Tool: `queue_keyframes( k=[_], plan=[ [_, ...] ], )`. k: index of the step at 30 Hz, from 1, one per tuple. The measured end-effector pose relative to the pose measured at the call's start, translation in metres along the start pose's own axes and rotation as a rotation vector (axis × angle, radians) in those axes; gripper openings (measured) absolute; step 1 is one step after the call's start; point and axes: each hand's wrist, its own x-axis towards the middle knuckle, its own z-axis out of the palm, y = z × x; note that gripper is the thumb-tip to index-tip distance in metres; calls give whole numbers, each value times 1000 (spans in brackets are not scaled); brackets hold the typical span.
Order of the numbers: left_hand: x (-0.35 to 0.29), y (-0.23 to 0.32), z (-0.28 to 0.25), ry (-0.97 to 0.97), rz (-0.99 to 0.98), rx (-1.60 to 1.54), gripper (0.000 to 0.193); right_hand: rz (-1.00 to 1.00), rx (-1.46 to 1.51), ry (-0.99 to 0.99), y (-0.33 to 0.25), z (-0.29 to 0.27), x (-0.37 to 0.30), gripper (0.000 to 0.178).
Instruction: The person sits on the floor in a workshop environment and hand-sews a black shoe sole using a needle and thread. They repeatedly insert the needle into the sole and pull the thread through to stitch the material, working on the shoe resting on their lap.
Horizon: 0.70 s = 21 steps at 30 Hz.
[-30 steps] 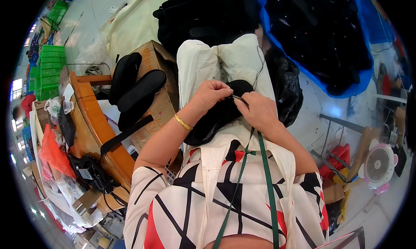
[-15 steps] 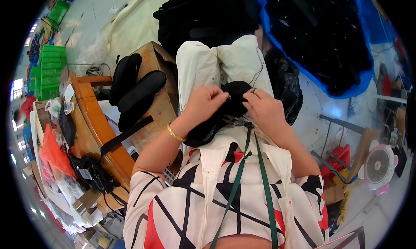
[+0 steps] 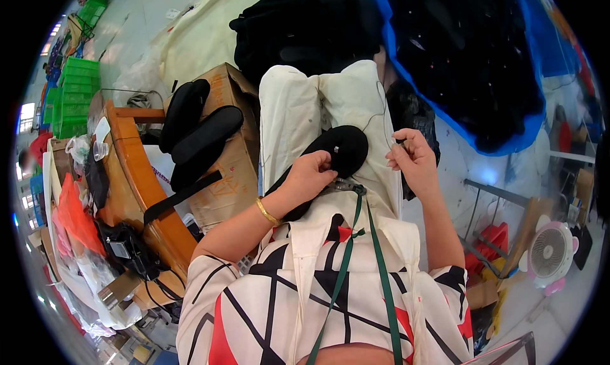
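Holding black slipper [image 3: 348, 144], left grip [image 3: 310, 177]; right grip [image 3: 412, 160] perhaps pinches thread [image 3: 384, 104].

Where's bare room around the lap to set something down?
Left half of the white lap cloth, beyond the black slipper, looks mostly bare. Floor shows between the black plastic bag and grey metal frame. Crowded: around the left hand, with slipper and metal tool; left, where more slippers overlap the cardboard box.

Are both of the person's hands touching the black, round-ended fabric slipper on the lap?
No, the left hand touches the slipper, while the right hand is apart, to its right.
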Motion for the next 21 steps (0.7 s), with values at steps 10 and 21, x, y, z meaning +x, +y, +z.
queue_keyframes(
  k=[10, 21],
  plan=[
    [-25, 22, -7, 113, 295, 79, 28, -1016, -808, -140, -7, 65, 1, 18],
    [-13, 20, -3, 309, 85, -412, 56, -959, -712, -311, -9, 86, -1, 22]
  ],
)
